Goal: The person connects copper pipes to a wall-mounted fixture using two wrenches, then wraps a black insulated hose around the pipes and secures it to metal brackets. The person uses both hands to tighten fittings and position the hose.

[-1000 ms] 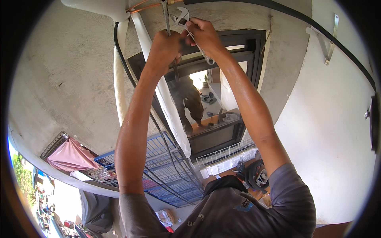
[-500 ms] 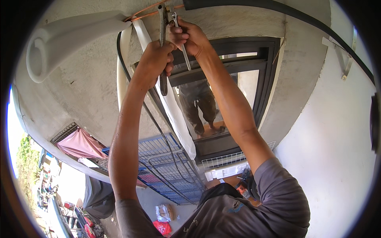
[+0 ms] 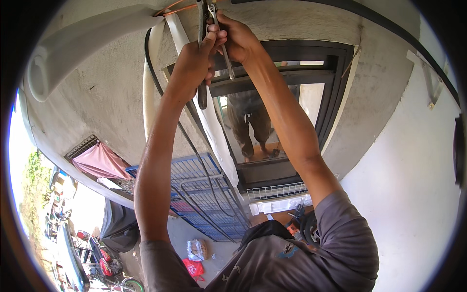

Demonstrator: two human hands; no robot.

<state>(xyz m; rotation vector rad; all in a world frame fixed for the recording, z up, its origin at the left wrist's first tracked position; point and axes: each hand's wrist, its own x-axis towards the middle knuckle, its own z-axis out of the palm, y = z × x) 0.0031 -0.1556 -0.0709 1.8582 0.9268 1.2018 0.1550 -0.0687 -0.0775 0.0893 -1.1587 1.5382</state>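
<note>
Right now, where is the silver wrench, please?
In the head view, the silver wrench is near the top centre, in the right hand, just right of the darker wrench that the left hand holds.

A dark wrench (image 3: 202,27) stands nearly upright just beside a shorter silver wrench (image 3: 228,63), which tilts slightly.

The right hand (image 3: 238,41) now holds its wrench (image 3: 228,65) more upright.
</note>
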